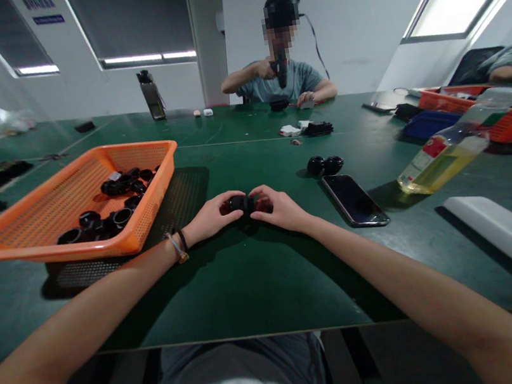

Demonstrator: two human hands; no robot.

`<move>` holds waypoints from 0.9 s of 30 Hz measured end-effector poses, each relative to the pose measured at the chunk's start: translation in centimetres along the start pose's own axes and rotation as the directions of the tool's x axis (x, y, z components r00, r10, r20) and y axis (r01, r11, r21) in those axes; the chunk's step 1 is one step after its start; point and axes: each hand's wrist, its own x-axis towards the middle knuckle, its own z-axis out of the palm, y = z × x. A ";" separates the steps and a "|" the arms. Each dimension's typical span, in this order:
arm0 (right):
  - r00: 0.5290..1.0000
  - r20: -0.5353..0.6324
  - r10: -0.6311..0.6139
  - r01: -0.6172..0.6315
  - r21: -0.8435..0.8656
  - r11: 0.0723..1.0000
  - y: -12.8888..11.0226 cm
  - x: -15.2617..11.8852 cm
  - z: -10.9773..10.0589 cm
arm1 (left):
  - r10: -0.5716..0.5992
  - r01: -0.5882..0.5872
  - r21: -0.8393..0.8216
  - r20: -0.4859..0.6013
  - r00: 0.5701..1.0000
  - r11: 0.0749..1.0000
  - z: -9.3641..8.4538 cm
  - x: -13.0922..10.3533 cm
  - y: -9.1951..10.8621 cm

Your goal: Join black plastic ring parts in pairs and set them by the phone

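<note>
Both my hands meet over the green table, gripping a small black round part [242, 205] from either side. My left hand [214, 214] has its thumb and fingers closed round the part's left end. On the right end, my right hand [280, 206] pinches with thumb and fingers. The part looks like black plastic rings or caps side by side; its exact kind does not show. To the left, an orange perforated basket [134, 147] holds several similar black ring-shaped parts [120, 217]. Beyond my right hand lie black round parts [325, 164] on the table.
A phone [354, 200] lies right of my right hand. Further right are a bottle of yellow liquid [445, 154] and a white flat device [507, 234]. Across the table [251, 289], a person [276, 83] holds a dark tool. A dark bottle [152, 96] stands at the back.
</note>
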 end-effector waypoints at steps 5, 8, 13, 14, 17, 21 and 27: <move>1.000 0.003 -0.008 0.008 0.021 1.000 0.2 0.0 0.1 | 0.002 -0.002 0.016 -0.001 1.000 1.000 0.0 0.0 0.0; 1.000 0.006 -0.002 0.002 0.007 1.000 0.2 0.0 0.1 | 0.005 -0.005 0.022 -0.001 1.000 1.000 0.0 0.0 0.0; 1.000 -0.002 0.014 -0.014 -0.029 0.999 0.1 0.1 0.0 | 0.008 -0.008 0.029 -0.004 1.000 1.000 0.0 0.0 -0.1; 1.000 -0.003 0.014 -0.014 -0.030 0.999 0.1 0.1 0.0 | 0.010 -0.009 0.027 -0.005 1.000 1.000 0.0 0.0 -0.1; 1.000 -0.004 0.013 -0.013 -0.031 0.999 0.1 0.1 0.1 | 0.008 -0.008 0.013 -0.003 1.000 1.000 0.0 0.0 -0.1; 1.000 -0.006 0.019 -0.019 -0.042 0.999 0.1 0.1 0.1 | -0.005 0.005 0.006 0.005 1.000 1.000 0.0 0.0 0.1; 1.000 0.002 0.020 -0.020 -0.043 0.999 -0.1 0.1 0.0 | -0.001 0.001 0.000 0.004 1.000 1.000 0.0 0.0 0.1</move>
